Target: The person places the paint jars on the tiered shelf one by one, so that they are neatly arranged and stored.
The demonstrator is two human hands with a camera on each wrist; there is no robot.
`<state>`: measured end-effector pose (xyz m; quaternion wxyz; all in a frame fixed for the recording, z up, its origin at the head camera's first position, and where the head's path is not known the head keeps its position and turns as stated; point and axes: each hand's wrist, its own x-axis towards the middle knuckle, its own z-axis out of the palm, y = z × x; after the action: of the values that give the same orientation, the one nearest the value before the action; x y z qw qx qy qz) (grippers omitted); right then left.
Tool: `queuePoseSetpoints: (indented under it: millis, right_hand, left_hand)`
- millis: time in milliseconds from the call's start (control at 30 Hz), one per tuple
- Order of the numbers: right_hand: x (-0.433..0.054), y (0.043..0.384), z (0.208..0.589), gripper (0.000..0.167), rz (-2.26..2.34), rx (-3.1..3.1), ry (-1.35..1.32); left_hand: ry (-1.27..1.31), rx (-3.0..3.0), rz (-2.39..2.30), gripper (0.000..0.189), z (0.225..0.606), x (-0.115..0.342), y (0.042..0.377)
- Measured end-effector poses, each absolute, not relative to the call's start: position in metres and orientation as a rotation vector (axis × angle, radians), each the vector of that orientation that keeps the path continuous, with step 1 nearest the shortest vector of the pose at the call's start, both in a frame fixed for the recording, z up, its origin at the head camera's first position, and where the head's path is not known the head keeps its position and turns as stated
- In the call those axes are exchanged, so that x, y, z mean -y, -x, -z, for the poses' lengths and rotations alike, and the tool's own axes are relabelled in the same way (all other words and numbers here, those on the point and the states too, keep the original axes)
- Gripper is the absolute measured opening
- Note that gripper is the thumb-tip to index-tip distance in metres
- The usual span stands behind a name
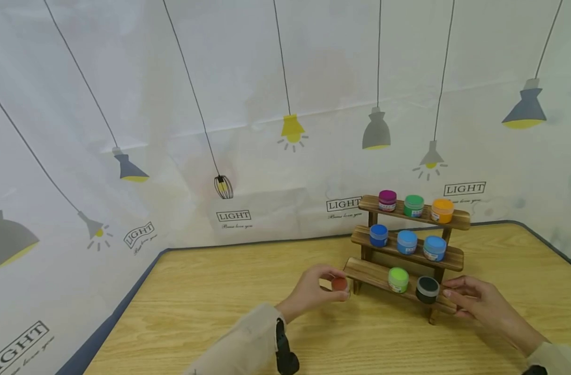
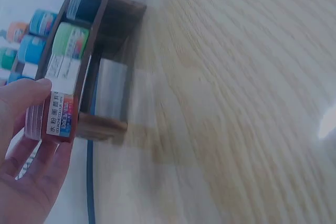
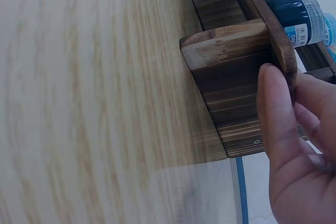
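Observation:
A small jar of gouache paint with a reddish-brown lid [image 1: 339, 284] is pinched between the thumb and fingers of my left hand [image 1: 309, 291], close to the left end of the lowest tier. Its printed label [image 2: 60, 114] faces the left wrist camera. My right hand [image 1: 484, 304] grips the right end of the bottom board of a three-tier wooden stand [image 1: 374, 272]; the thumb [image 3: 275, 108] lies along the board's end. On that bottom tier sit a light green jar [image 1: 398, 280] and a black jar [image 1: 427, 289], the black one nearest the right hand.
The middle tier bears a dark blue jar [image 1: 379, 235] and two light blue jars [image 1: 407, 242]. Purple [image 1: 387, 200], green [image 1: 414, 206] and orange [image 1: 442, 211] jars line the top. Behind the wood-grain table [image 1: 210, 291] hangs a lamp-printed white cloth [image 1: 248, 156].

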<state>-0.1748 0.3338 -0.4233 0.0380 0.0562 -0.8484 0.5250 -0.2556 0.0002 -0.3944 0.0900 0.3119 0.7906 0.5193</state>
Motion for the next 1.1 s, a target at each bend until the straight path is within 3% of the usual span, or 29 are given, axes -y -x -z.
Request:
queuePoseSetpoints:
  millis: [467, 1100]
  right_hand:
    - [-0.336, 0.175, 0.425, 0.033, -1.599, 2.601, -0.229]
    - [-0.337, 0.176, 0.427, 0.034, -1.614, 2.594, -0.230]
  left_hand:
    - [-1.092, -2.636, -1.327, 0.028, 0.388, -0.030, 0.258]
    - [-0.959, -2.531, -1.457, 0.032, 0.387, -0.061, 0.268]
